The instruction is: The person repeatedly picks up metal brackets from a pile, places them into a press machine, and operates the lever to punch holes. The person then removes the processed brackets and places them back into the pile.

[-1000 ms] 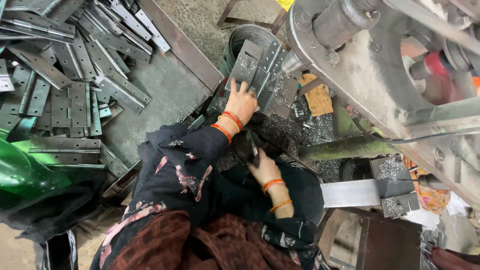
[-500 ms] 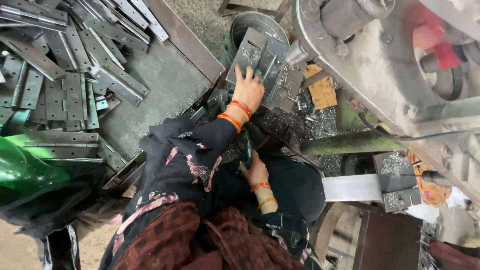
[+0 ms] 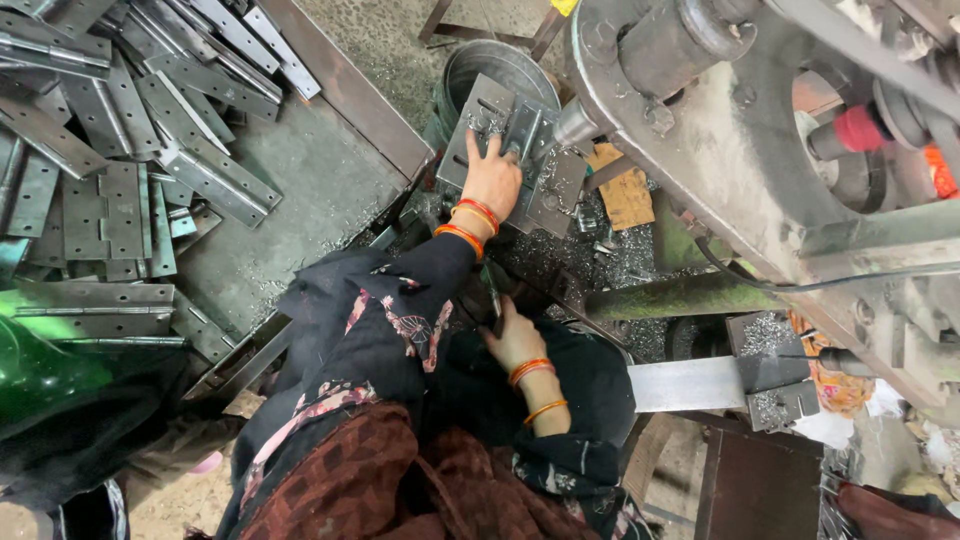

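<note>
My left hand point(image 3: 492, 180), with orange bangles at the wrist, lies flat with fingers spread on a grey metal hinge plate point(image 3: 520, 135), pressing it down. The plate rests on a work surface strewn with metal chips, right under the tip of a drill spindle point(image 3: 577, 124). My right hand point(image 3: 514, 341), also with bangles, is close to my lap and closed around a dark narrow handle point(image 3: 494, 297). What that handle is attached to is hidden.
A heavy grey machine body point(image 3: 740, 150) fills the upper right. A metal bucket point(image 3: 490, 62) stands behind the plate. A tray point(image 3: 300, 190) at left holds several long steel hinges point(image 3: 110, 150). A green object point(image 3: 40, 375) sits lower left, a steel bar point(image 3: 685, 385) at right.
My left hand has slid a little further up the hinge plate, fingers spreading wider. My right hand stays on the dark handle. The view has shifted slightly.
</note>
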